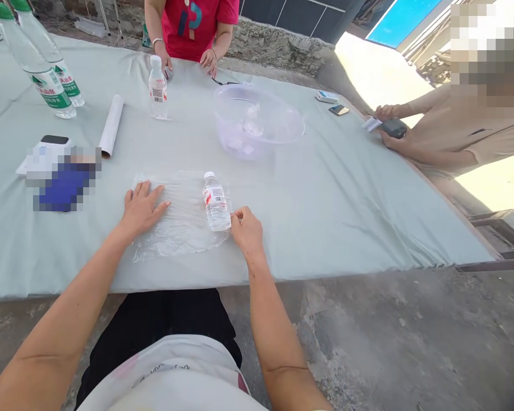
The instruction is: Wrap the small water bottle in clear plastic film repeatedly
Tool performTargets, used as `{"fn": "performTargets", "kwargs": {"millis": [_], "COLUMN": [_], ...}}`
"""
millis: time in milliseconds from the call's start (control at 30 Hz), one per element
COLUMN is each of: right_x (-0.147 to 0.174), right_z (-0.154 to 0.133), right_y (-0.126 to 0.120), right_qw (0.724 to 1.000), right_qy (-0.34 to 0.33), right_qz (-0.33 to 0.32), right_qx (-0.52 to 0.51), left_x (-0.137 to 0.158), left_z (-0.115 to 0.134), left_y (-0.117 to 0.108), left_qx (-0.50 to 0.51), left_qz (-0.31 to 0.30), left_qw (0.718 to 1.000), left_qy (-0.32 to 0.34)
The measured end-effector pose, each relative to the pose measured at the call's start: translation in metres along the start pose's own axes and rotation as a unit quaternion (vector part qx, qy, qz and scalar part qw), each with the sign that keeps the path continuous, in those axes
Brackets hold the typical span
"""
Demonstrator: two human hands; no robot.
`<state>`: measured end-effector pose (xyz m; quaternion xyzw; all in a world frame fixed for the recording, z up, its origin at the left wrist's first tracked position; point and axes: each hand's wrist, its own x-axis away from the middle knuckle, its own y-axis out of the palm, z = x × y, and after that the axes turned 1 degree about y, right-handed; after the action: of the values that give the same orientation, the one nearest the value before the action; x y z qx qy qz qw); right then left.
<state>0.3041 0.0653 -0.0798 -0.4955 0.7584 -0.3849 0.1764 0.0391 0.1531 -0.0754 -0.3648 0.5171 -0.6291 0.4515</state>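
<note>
A sheet of clear plastic wrap [177,220] lies wrinkled on the cloth-covered table in front of me. On its left part my left hand [141,209] rests flat, fingers spread. A small water bottle [216,204] with a white cap and a red and white label lies on the wrap's right side, cap pointing away from me. Just right of the bottle's base, my right hand [247,233] has thumb and forefinger pinched at the wrap's edge. Its other fingers are curled in.
A clear purplish basin [261,128] stands farther back, beside an upright small bottle [158,88]. Two large green-capped bottles [47,71], a cardboard-cored roll [112,127] and a blurred blue item [64,185] are left. People stand across [188,28] and right [449,131].
</note>
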Motion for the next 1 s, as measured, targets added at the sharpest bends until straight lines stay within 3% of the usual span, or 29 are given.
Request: {"fn": "performTargets", "kwargs": {"millis": [100,200,267,333,467,567,667,800,900,1000], "right_x": [0.007,0.017,0.024,0.029,0.033,0.034,0.034,0.036,0.039,0.041], "right_z": [-0.003,-0.009,-0.012,-0.014,-0.014,-0.012,-0.011,-0.011,-0.012,-0.014], "right_y": [0.003,0.006,0.009,0.013,0.017,0.017,0.016,0.016,0.019,0.023], "right_qw": [0.996,0.989,0.988,0.987,0.985,0.986,0.986,0.984,0.979,0.974], "right_qy": [-0.001,-0.022,-0.029,-0.034,-0.043,-0.045,-0.041,-0.025,-0.008,-0.032], "right_qz": [0.013,0.029,0.046,0.065,0.083,0.079,0.069,0.060,0.071,0.115], "right_qx": [-0.084,-0.140,-0.146,-0.144,-0.145,-0.142,-0.144,-0.167,-0.192,-0.194], "left_x": [-0.001,-0.009,-0.021,-0.043,-0.106,-0.149,-0.174,-0.186,-0.187,-0.185], "left_z": [-0.004,0.003,0.019,0.045,0.109,0.149,0.171,0.166,0.141,0.111], "left_y": [-0.006,-0.023,-0.039,-0.053,-0.056,-0.036,-0.012,0.001,-0.003,-0.012], "left_qx": [-0.007,-0.028,-0.037,-0.027,0.003,0.015,0.037,0.093,0.161,0.249], "left_qz": [-0.020,0.019,0.067,0.089,-0.005,-0.079,-0.112,-0.134,-0.120,-0.092], "left_qw": [1.000,0.996,0.993,0.995,0.997,0.993,0.990,0.983,0.975,0.959], "left_qy": [-0.019,-0.080,-0.089,-0.040,0.072,0.088,0.079,0.081,0.095,0.102]}}
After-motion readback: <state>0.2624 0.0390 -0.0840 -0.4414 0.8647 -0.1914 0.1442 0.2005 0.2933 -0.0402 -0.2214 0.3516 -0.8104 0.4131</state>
